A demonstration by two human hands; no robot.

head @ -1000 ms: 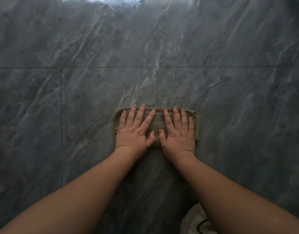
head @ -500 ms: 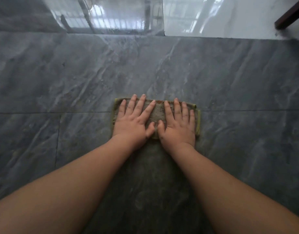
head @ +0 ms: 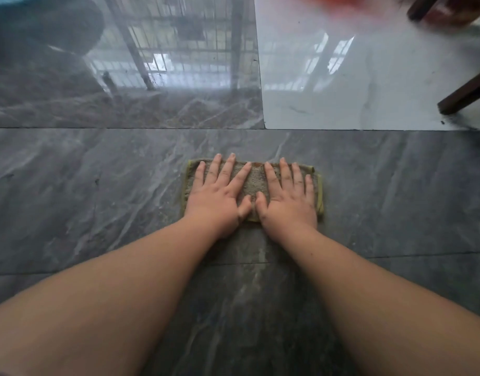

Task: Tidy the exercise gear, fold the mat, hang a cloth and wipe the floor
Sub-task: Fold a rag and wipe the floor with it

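Note:
A folded grey-green cloth (head: 256, 183) with a yellowish edge lies flat on the dark grey marbled floor (head: 97, 199). My left hand (head: 219, 194) presses on its left half with straight, spread fingers. My right hand (head: 287, 196) presses on its right half the same way, thumbs almost touching. Both forearms reach forward from the bottom of the view. Most of the cloth is hidden under my hands.
A glossy white tile (head: 355, 77) begins beyond the dark tiles at the upper right. Dark wooden furniture legs (head: 464, 93) stand on it at the far right. A dark rounded object (head: 43, 25) sits at the upper left. A red blur (head: 350, 1) shows at the top edge.
Both hands have pushed the cloth forward across the floor, away from me. The tile joint that was ahead of the cloth now lies behind it, and the white tile has come into view.

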